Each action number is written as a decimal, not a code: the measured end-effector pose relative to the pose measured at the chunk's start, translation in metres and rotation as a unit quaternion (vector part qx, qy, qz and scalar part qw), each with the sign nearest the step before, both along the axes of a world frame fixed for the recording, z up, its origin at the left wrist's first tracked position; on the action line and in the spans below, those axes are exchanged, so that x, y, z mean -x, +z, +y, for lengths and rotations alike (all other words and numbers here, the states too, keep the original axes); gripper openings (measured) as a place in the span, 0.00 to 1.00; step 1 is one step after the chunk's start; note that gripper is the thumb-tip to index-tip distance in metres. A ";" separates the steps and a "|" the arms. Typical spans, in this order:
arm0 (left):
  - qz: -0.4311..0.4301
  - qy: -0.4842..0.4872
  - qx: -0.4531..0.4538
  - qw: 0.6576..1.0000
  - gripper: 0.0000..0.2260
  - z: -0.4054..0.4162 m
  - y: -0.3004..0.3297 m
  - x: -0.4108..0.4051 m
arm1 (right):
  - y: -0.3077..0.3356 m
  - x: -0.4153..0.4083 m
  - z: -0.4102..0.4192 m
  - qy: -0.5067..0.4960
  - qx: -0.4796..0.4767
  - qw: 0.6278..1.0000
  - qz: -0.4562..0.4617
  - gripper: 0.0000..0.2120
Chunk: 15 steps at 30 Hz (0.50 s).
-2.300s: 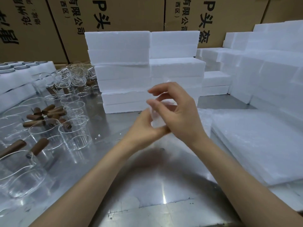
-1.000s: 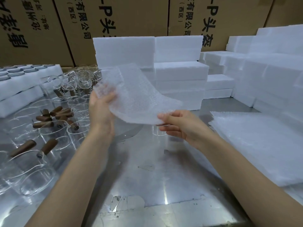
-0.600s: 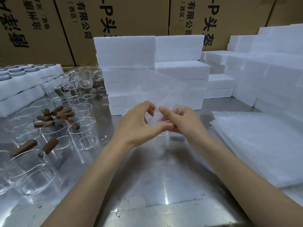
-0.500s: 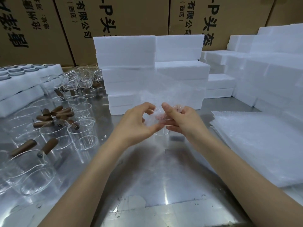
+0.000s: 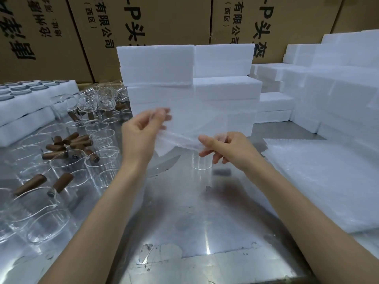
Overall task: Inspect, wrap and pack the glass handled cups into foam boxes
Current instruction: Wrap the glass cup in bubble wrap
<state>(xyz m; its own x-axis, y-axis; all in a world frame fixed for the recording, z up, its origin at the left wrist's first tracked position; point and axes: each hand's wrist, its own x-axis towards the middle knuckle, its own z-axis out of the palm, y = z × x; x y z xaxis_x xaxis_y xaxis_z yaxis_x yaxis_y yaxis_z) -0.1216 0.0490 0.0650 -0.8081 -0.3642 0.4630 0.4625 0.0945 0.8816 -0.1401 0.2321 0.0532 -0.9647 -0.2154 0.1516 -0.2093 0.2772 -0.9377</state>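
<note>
A clear bubble-wrap sheet (image 5: 180, 138) stretches between my two hands above the steel table. My left hand (image 5: 141, 136) pinches its upper left part, raised. My right hand (image 5: 227, 148) pinches its right end, lower. Under the sheet a clear glass cup (image 5: 202, 162) stands upright on the table, partly hidden by my right hand. Several more glass cups with brown wooden handles (image 5: 59, 152) crowd the left of the table. Stacked white foam boxes (image 5: 184, 78) stand behind my hands.
A thick pile of bubble-wrap sheets (image 5: 320, 181) lies on the right. More foam boxes (image 5: 338, 89) are stacked at the back right, foam trays (image 5: 26, 103) at the far left. Cardboard cartons (image 5: 143, 27) form the back wall. The steel table (image 5: 194, 232) reflects light.
My hands, pinched close together over the cup half a second ago, have drawn apart: the left rose up and leftwards, stretching the sheet out between them.
</note>
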 end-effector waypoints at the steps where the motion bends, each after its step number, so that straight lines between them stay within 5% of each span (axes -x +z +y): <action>1: 0.037 0.039 0.005 0.999 0.03 -0.002 0.001 0.000 | 0.002 0.000 0.001 -0.016 0.023 1.000 0.003 0.22; 4: 0.091 0.114 0.083 0.986 0.02 -0.003 0.000 -0.002 | 0.005 0.007 0.011 -0.112 0.093 0.989 0.014 0.26; 8: 0.102 0.128 0.219 0.962 0.04 0.008 -0.007 -0.001 | -0.007 0.023 0.020 -0.221 -0.112 0.969 0.012 0.27; 11: 0.083 0.129 0.244 0.958 0.04 0.011 -0.011 -0.001 | -0.019 0.030 0.025 -0.185 -0.250 0.950 -0.037 0.15; 15: 0.061 0.137 0.230 0.962 0.04 0.011 -0.013 0.000 | -0.019 0.031 0.028 -0.118 -0.197 0.966 -0.116 0.14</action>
